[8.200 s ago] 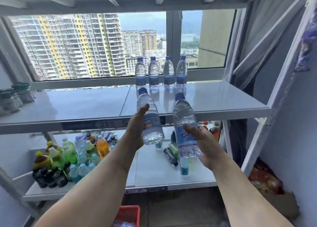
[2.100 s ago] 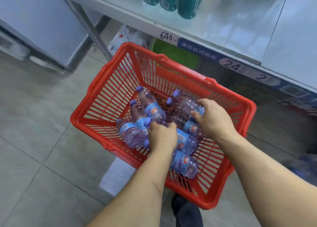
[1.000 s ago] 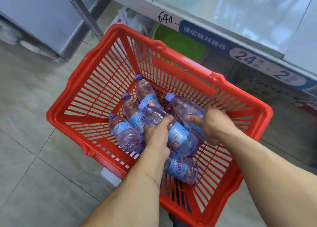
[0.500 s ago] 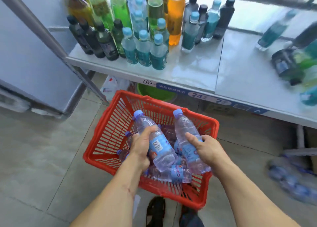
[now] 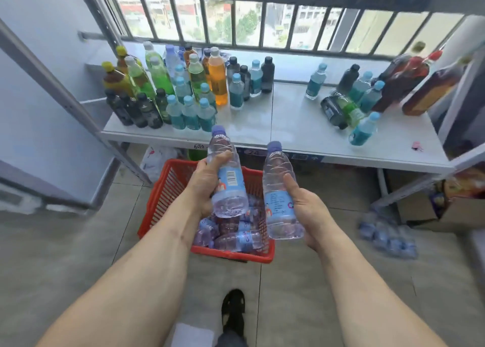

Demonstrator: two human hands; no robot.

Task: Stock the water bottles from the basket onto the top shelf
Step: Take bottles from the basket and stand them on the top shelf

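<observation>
Hands up out of the basket since half a second ago, one water bottle apiece.

Nearest, dark shoe point(image 5: 233, 311) on grey tiled floor point(image 5: 78, 255). Left hand point(image 5: 203, 182) wrapped round left bottle point(image 5: 226, 173), thumb across its neck; right hand point(image 5: 305, 207) curled round right bottle point(image 5: 279, 192), thumb up along its side; both upright, caps up, now higher above red basket point(image 5: 162, 199) than before. More bottles lying loose in basket. Beyond, white lower shelf point(image 5: 296, 134) crowded with coloured drinks point(image 5: 170, 89) at left, dark brown bottles point(image 5: 420, 81) at right. Blurred wrapped pack point(image 5: 388, 235) on floor at right. Farthest, barred window point(image 5: 236, 24); top shelf out of view save for its dark front edge.
</observation>
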